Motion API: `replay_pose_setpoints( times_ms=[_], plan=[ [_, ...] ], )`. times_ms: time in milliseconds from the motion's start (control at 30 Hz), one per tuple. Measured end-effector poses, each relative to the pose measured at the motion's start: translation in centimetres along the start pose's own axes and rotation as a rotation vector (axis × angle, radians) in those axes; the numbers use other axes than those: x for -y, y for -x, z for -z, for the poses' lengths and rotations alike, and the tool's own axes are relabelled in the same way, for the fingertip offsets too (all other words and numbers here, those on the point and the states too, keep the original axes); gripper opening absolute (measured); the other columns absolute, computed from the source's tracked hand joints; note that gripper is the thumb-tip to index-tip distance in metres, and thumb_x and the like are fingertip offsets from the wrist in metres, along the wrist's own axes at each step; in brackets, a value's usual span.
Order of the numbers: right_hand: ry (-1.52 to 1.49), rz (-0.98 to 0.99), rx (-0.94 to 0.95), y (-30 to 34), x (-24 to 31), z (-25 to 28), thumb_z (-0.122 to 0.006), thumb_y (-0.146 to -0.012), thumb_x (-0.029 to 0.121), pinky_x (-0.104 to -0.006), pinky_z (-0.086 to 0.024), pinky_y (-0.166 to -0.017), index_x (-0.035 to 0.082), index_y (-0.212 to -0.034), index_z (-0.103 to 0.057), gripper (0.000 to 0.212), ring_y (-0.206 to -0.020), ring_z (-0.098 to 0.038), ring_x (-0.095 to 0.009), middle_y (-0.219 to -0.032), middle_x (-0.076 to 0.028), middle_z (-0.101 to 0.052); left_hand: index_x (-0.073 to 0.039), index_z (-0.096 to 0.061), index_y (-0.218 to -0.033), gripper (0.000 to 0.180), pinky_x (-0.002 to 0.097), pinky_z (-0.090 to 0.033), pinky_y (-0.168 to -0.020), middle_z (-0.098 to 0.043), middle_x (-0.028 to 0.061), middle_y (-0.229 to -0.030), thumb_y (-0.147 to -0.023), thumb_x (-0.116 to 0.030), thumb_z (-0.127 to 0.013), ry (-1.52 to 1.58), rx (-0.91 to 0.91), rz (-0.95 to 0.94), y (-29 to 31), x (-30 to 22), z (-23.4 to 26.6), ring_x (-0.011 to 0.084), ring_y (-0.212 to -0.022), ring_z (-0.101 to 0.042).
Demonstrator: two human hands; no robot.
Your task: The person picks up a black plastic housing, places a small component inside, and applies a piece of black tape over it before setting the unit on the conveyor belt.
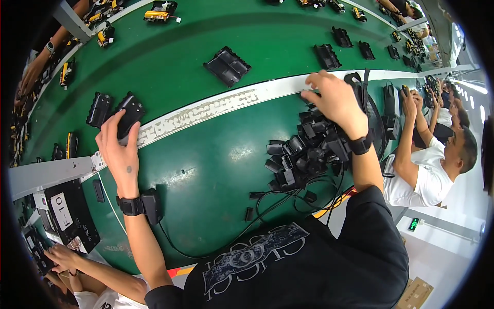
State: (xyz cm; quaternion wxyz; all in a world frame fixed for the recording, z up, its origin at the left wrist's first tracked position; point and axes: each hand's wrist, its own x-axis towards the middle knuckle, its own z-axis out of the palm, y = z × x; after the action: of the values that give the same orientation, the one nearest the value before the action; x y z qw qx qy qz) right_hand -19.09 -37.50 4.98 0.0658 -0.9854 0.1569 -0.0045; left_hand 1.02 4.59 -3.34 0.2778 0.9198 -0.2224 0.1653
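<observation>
My left hand [117, 149] is at the left, across the white rail, with thumb and fingers on the near end of a black plastic housing shell [133, 107]. A second black shell [99, 109] lies right beside it on the green belt. My right hand [337, 100] hovers at the rail on the right, fingers curved and apart, with nothing visible in them. Just below that hand, a heap of small black plastic parts [296, 149] covers the green table. Black straps with a small box are on both my wrists.
The white rail [206, 110] separates my table from the belt. More black shells [228, 66] and yellow-and-black units [160, 13] lie on the belt. Black cables [262, 206] trail near me. A black box [69, 216] stands at left. Co-workers [432, 159] sit on both sides.
</observation>
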Motion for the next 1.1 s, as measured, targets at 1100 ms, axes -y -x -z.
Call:
replay_pose_setpoints(
  times_ms=[1100],
  plan=[
    [-0.297,0.462,-0.133,-0.8,9.2,-4.0,-0.086,-0.082,0.006,-0.0444,-0.048,-0.067,0.002,-0.092,-0.054,0.034,-0.074,-0.060,-0.033,-0.087,-0.014,-0.058,-0.018,-0.060,-0.153,0.067,0.0439,-0.045,-0.098,-0.067,0.0038,-0.131,-0.092,-0.033,-0.081,0.357,0.294,-0.497,4.0,-7.3,-2.0,0.0286,-0.111,-0.058]
  ],
)
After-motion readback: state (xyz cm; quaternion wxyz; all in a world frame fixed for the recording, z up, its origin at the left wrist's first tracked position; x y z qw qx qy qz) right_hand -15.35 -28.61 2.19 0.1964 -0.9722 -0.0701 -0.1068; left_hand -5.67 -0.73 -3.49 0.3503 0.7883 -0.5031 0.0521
